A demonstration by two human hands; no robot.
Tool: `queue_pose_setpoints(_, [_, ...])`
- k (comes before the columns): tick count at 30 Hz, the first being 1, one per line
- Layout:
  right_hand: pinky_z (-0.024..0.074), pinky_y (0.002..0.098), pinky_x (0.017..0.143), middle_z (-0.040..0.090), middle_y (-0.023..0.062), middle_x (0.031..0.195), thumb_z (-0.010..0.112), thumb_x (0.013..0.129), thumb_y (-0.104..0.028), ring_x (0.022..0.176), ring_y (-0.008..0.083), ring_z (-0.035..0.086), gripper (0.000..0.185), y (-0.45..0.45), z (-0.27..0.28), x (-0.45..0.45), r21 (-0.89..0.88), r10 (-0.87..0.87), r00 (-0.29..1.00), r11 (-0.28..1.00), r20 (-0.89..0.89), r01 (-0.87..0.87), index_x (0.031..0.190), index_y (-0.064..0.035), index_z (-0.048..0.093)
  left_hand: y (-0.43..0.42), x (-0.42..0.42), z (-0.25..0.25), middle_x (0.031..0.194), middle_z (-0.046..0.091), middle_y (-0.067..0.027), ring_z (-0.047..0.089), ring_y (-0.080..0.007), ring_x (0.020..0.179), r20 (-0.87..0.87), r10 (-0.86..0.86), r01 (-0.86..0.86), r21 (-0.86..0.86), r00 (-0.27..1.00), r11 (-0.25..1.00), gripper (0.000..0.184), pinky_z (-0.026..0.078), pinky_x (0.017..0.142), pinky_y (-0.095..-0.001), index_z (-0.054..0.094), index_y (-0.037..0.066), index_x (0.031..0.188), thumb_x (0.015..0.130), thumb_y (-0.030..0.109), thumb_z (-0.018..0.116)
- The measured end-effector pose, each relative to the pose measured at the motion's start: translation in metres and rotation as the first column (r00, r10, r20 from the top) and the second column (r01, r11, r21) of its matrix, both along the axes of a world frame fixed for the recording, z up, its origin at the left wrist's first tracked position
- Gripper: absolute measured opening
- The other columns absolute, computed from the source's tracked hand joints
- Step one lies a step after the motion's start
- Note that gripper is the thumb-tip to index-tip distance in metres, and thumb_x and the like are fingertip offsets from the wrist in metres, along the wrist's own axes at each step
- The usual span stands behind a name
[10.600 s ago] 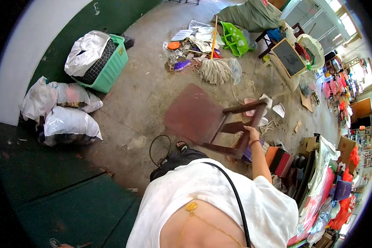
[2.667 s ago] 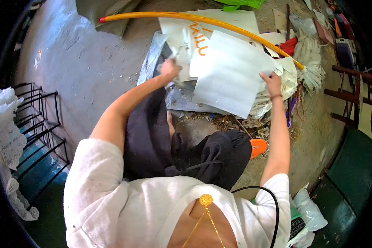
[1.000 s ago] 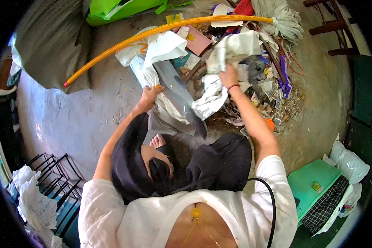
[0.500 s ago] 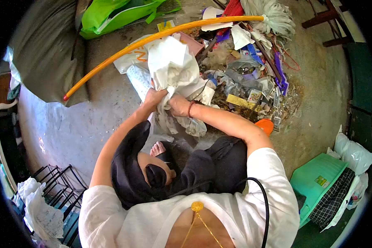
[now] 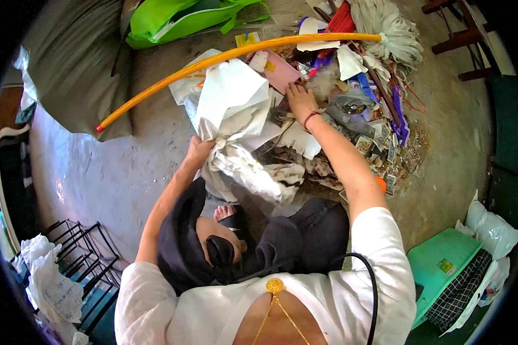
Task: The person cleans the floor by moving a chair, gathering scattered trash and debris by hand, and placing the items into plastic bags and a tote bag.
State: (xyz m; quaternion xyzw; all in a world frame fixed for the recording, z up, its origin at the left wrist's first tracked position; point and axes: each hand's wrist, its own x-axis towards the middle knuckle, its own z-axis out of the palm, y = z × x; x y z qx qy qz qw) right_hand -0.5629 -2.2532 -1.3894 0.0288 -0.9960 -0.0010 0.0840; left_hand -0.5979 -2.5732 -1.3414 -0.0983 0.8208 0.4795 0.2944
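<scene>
My left hand (image 5: 200, 150) is closed around the gathered side of a crumpled white plastic bag (image 5: 236, 95), which bulges above and below the grip. Further right and forward, my right hand (image 5: 301, 103) reaches over a heap of litter (image 5: 351, 109), palm down, its fingers stretched out. Its fingertips touch the lower right edge of a flat pink piece (image 5: 282, 72), apparently card or plastic. Torn white paper (image 5: 300, 141) lies just below my right wrist. Scraps, wrappers and dusty debris make up the heap.
A mop with a yellow handle (image 5: 242, 53) lies across the far side, its grey head (image 5: 385, 29) at the heap's top. A bright green bag (image 5: 184, 20) lies behind. A black wire rack (image 5: 89, 247) stands at lower left, a green bin (image 5: 446, 267) at lower right.
My right hand has let go of the white bag and moved forward and right to the pink piece. My left hand keeps hold of the bag, slightly lower and to the left.
</scene>
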Motion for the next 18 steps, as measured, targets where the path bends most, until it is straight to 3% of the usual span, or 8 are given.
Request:
queue_pose_setpoints(1, [0.0358,0.0333,0.075,0.048,0.0099,0.096,0.047,0.072,-0.009,0.090,0.0227,0.045,0.024,0.001,0.009,0.005,0.051,0.038,0.999,0.998,0.031,-0.040,0.095,-0.0055,0.053,-0.010,0.003,0.011,0.077,0.059,-0.0168,0.057,-0.0210,0.065,-0.029,0.002,-0.004,-0.049,1.000,0.999,0.033,0.045,0.057,-0.0319,0.056,-0.014,0.084,0.062,0.011,0.057])
queue_pose_setpoints(3, [0.0353,0.0344,0.076,0.049,0.0101,0.096,0.045,0.073,-0.009,0.089,0.0230,0.046,0.021,0.009,0.014,0.005,0.035,0.105,0.987,0.993,0.125,-0.110,0.092,-0.0040,0.054,-0.031,0.008,0.016,0.077,0.059,-0.0164,0.057,-0.0208,0.066,-0.057,0.003,-0.008,-0.093,0.998,0.996,0.034,0.045,0.057,-0.0318,0.056,-0.013,0.085,0.062,0.011,0.057])
queue_pose_setpoints(4, [0.0347,0.0355,0.077,0.051,0.0103,0.096,0.044,0.073,-0.008,0.088,0.0233,0.048,0.019,0.013,0.015,0.006,0.013,0.167,0.962,0.985,0.217,-0.174,0.088,-0.0026,0.054,-0.047,0.010,0.008,0.078,0.059,-0.0161,0.056,-0.0203,0.066,-0.046,0.102,-0.102,-0.010,0.994,0.995,0.034,0.045,0.058,-0.0315,0.055,-0.013,0.086,0.062,0.011,0.057])
queue_pose_setpoints(5, [0.0346,0.0367,0.076,0.053,0.0093,0.083,0.044,0.072,-0.009,0.085,0.0228,0.048,0.014,0.015,0.012,0.007,0.040,0.216,0.973,0.975,0.085,-0.220,0.079,-0.0032,0.055,-0.055,0.011,0.007,0.079,0.059,-0.0158,0.056,-0.0198,0.067,-0.028,0.199,-0.197,0.073,0.980,0.978,0.035,0.045,0.058,-0.0312,0.055,-0.013,0.088,0.063,0.011,0.057])
queue_pose_setpoints(8, [0.0346,0.0368,0.075,0.053,0.0104,0.081,0.045,0.072,-0.010,0.084,0.0234,0.048,0.014,0.021,0.006,0.004,0.136,0.319,0.939,0.932,0.127,-0.335,0.080,-0.0042,0.055,-0.069,0.013,-0.003,0.081,0.058,-0.0156,0.056,-0.0193,0.068,0.015,0.366,-0.364,0.156,0.931,0.918,0.035,0.045,0.058,-0.0310,0.054,-0.013,0.090,0.064,0.011,0.057])
queue_pose_setpoints(14, [0.0392,0.0363,0.070,0.058,0.0094,0.073,0.043,0.072,-0.010,0.073,0.0236,0.056,0.014,0.023,0.009,-0.001,-0.060,0.399,0.892,0.916,0.213,-0.396,0.076,-0.0082,0.056,-0.052,-0.015,-0.056,0.090,0.055,-0.0244,0.056,-0.0281,0.075,0.038,0.334,-0.333,-0.019,0.942,0.943,0.050,0.045,0.063,-0.0337,0.045,-0.020,0.098,0.061,0.012,0.058])
queue_pose_setpoints(16, [0.0370,0.0351,0.070,0.056,0.0055,0.075,0.054,0.063,-0.012,0.074,0.0220,0.053,0.017,0.026,0.023,0.006,-0.058,0.388,0.899,0.921,0.203,-0.384,0.080,-0.0085,0.055,-0.050,-0.021,-0.064,0.089,0.055,-0.0244,0.057,-0.0277,0.074,0.046,0.311,-0.310,-0.037,0.949,0.950,0.051,0.046,0.061,-0.0343,0.044,-0.021,0.097,0.060,0.010,0.059])
queue_pose_setpoints(18, [0.0388,0.0370,0.064,0.054,0.0075,0.068,0.057,0.060,-0.010,0.069,0.0250,0.052,0.019,0.045,0.043,0.013,-0.104,0.427,0.881,0.904,0.203,-0.415,0.080,-0.0095,0.056,-0.025,-0.018,-0.013,0.088,0.055,-0.0240,0.058,-0.0272,0.070,0.112,0.337,-0.337,-0.018,0.935,0.941,0.049,0.047,0.058,-0.0345,0.044,-0.021,0.095,0.060,0.009,0.060])
